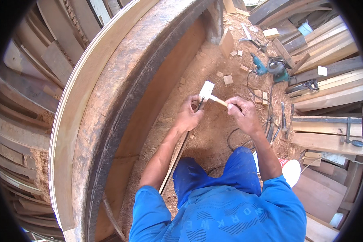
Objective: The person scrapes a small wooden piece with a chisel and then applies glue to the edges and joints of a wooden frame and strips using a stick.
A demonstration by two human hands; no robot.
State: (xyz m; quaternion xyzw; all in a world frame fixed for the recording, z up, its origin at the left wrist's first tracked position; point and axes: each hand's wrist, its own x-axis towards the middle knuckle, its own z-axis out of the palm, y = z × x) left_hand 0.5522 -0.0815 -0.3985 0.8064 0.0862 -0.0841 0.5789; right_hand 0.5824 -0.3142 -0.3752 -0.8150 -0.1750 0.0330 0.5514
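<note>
My left hand is closed in front of me, its fingertips pinching a thin dark piece beside a white rectangular piece. In my right hand, closed fingers and thumb grip a pale wooden handle with a white end toward that rectangle. Whether handle and rectangle are one tool, I cannot tell. Below my left wrist, a long narrow wooden strip slants down beside my leg. To the left rises a large curved wooden form with a pale layered outer edge.
Sawdust and small wood blocks cover the ground. A teal power tool, cables and a clamp lie to the right among stacked boards. A white bucket stands by my right arm. More planks line the far left.
</note>
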